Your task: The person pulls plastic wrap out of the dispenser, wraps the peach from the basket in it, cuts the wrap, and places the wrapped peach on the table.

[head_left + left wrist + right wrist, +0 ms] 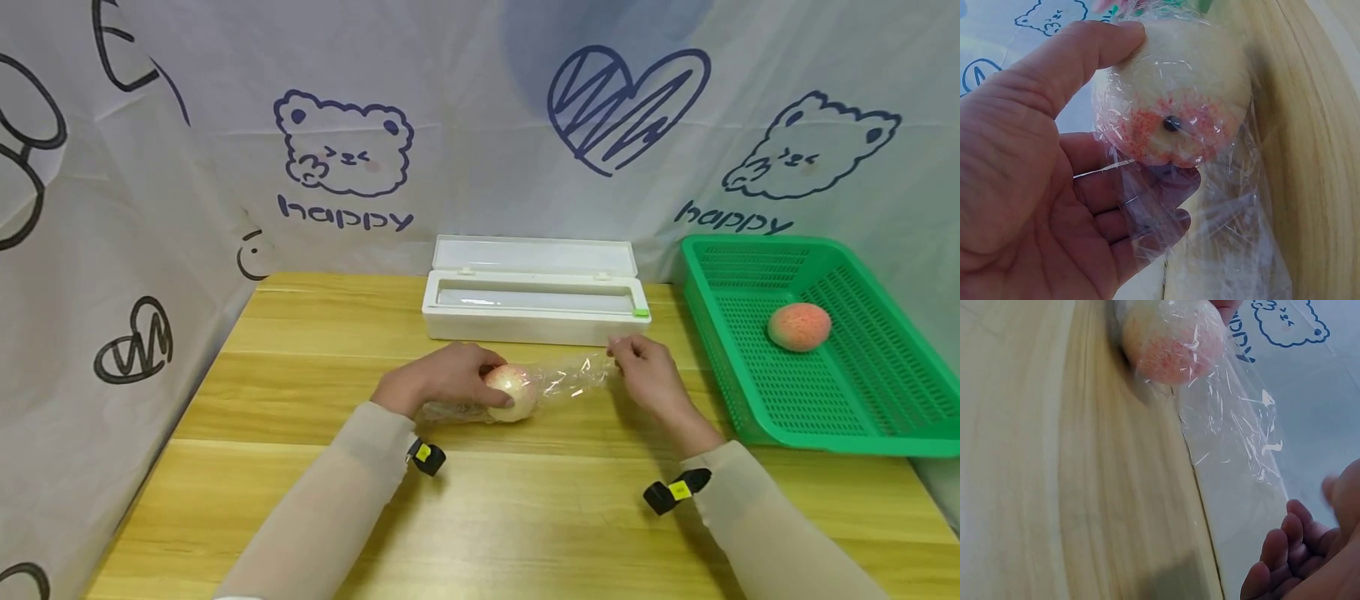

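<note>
A pale, pink-speckled peach-like fruit (pixel 513 392) lies on its side above the wooden table, wrapped in clear plastic film (pixel 573 377). My left hand (pixel 452 377) grips it from the left; in the left wrist view the thumb presses the film-covered fruit (pixel 1175 94) and the fingers of the left hand (pixel 1054 162) curl beneath. Loose film trails from both sides of the fruit. At the film's right end is my right hand (pixel 651 372). The right wrist view shows the right hand (pixel 1310 550) with fingers loosely bent, thumb apart from them, beside the film's edge (pixel 1254 437).
Behind the hands stands a white film dispenser box (pixel 536 327) with its lid raised. A green basket (pixel 731 367) at the right holds another pink fruit (pixel 799 327). A printed white cloth (pixel 480 125) hangs along the back and left of the wooden table (pixel 495 517).
</note>
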The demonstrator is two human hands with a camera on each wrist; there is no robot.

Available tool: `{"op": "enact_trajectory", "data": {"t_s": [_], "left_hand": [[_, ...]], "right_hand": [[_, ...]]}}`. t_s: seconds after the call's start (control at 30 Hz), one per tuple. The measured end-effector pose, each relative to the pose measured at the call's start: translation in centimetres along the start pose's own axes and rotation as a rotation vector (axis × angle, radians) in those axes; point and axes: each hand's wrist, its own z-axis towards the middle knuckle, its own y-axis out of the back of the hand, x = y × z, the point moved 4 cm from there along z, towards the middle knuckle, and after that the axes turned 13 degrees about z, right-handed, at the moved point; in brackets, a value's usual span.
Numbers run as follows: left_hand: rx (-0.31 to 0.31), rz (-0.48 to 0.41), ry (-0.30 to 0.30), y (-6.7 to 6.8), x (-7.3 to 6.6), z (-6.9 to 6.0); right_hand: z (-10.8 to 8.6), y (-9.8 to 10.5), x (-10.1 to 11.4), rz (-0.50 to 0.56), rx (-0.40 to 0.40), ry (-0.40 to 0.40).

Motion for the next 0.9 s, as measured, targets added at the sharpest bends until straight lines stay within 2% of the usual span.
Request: {"op": "enact_trajectory", "data": {"t_s": [0.1, 0.27, 0.37, 0.5, 0.7, 0.8, 0.9], "left_hand": [[-0.003, 0.001, -0.006, 0.0, 0.0, 0.0], [-0.011, 0.008, -0.015, 0.0, 0.0, 0.0], [-0.012, 0.010, -0.014, -0.1, 0.1, 0.0], [-0.011, 0.008, -0.007, -0.1, 0.2, 0.1], [-0.017, 0.022, 0.015, -0.3, 0.0, -0.1], [-0.021, -0.002, 0.036, -0.6, 0.0, -0.3], [-0.031, -0.062, 0.033, -0.8, -0.2, -0.5]], "right_hand": [[-0.5, -0.2, -0.1, 0.012, 0.022, -0.021], [-1.0, -0.7, -0.2, -0.014, 0.100, 0.040], [-0.7, -0.5, -0.5, 0.013, 0.054, 0.066], [0.0, -0.1, -0.8, 0.075, -0.012, 0.057], [0.1, 0.0, -0.9, 0.099, -0.007, 0.021], [0.0, 0.1, -0.6, 0.092, -0.014, 0.016], [-0.1, 0.2, -0.4, 0.104, -0.016, 0.018]]}}
